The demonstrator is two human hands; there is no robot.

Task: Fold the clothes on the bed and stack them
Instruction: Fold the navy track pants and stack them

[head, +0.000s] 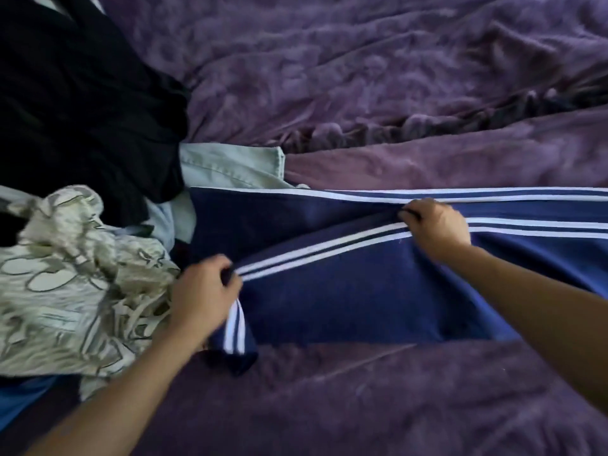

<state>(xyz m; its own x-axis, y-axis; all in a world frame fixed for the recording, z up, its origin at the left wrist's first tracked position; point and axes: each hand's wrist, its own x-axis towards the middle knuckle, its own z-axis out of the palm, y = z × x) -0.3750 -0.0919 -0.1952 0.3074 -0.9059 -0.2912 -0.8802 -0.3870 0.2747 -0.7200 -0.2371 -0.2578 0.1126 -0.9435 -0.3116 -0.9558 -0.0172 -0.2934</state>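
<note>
Left hand point(205, 291) and right hand point(436, 225) each pinch the navy striped trousers point(345, 291), probably aligning both legs for folding.

Five garments can be told apart on the one bed point(378, 406):
- one navy striped garment point(345, 297) at the centre
- one black garment point(82, 103) at ten o'clock
- one pale green garment point(227, 169) at eleven
- one cream patterned garment point(65, 291) at nine
- one bright blue garment point(23, 399) at eight

There are two grips, the left grip point(204, 294) and the right grip point(436, 225).

You're in a bedroom. Purple bedding point(378, 67) spreads beyond your right hand point(434, 225); clothes point(82, 274) heap beside your left hand point(204, 291).
</note>
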